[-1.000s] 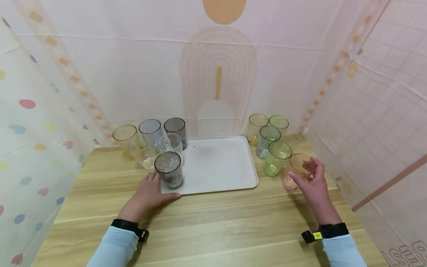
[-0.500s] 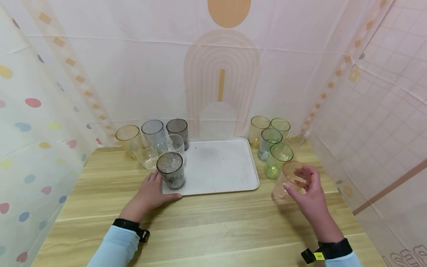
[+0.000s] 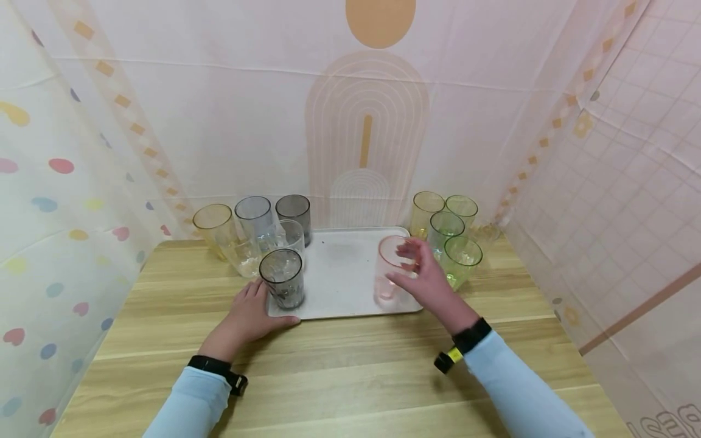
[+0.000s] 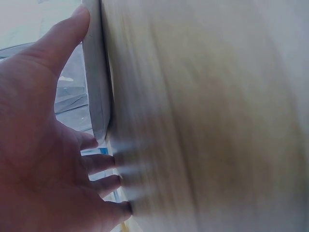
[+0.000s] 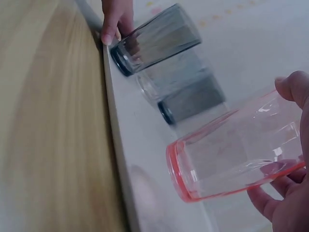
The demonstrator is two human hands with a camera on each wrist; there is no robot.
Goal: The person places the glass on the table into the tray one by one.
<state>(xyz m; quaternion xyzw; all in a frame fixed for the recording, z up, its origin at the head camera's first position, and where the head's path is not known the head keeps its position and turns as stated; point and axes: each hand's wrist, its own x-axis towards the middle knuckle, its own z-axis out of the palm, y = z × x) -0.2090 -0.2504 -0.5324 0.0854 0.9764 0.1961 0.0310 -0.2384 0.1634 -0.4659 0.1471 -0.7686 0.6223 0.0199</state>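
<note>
Over the right part of the white tray [image 3: 339,267], my right hand [image 3: 432,283] holds a pink glass [image 3: 386,277] between thumb and fingers. The right wrist view shows that glass [image 5: 231,154] upright in the grip, its thick base close over the tray. My left hand [image 3: 246,313] rests at the tray's front left corner. Its thumb [image 4: 72,31] lies along the tray's rim, with the other fingers spread at the left side, touching the table. Beside those fingers a grey glass [image 3: 283,286] stands on the tray's front left corner.
Behind the grey glass stand a clear glass [image 3: 294,234] and a dark grey glass [image 3: 294,213]. Left of the tray are an amber glass [image 3: 210,225] and a bluish glass [image 3: 254,219]. Right of it, yellow [image 3: 427,210], blue [image 3: 440,234] and green glasses [image 3: 462,258] cluster.
My right hand has carried the pink glass from the table's right side leftward to over the tray. The left hand stays at the tray's corner.
</note>
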